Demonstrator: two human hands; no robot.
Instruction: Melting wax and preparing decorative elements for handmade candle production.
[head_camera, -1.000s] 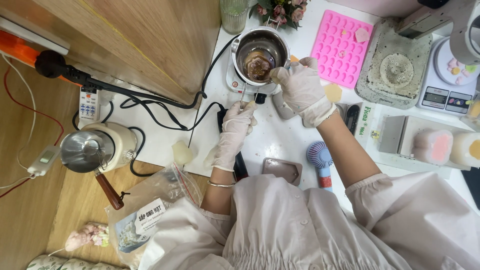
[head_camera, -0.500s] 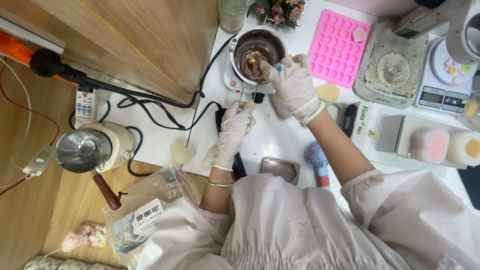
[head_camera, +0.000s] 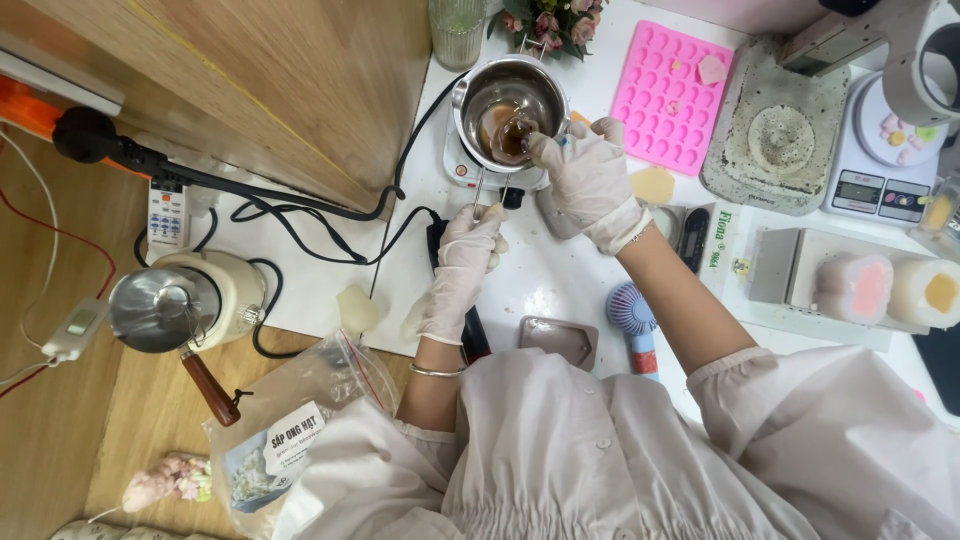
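A small steel melting pot (head_camera: 540, 92) holding brown liquid (head_camera: 503, 130) sits on a little white hot plate (head_camera: 458, 170) at the back of the white table (head_camera: 545, 270). My left hand (head_camera: 462, 270), in a white glove, grips the pot's thin wire handle (head_camera: 478, 193) just in front of the hot plate. My gloved right hand (head_camera: 590, 178) is at the pot's right rim, pinching a small stirring tool (head_camera: 522, 130) whose tip is dipped in the liquid.
Right of the pot lie a pink silicone mould (head_camera: 665, 95), a grey stone-like mould (head_camera: 775, 140) and a kitchen scale (head_camera: 885, 165). Two moulded candles (head_camera: 860, 285) rest at right. A kettle (head_camera: 170, 305), cables, a power strip (head_camera: 165, 212) and a wax-pellet bag (head_camera: 280, 450) lie left.
My right hand has shifted left from beside the pot to its rim, bringing the stirring tool into the liquid. My left hand stays on the handle.
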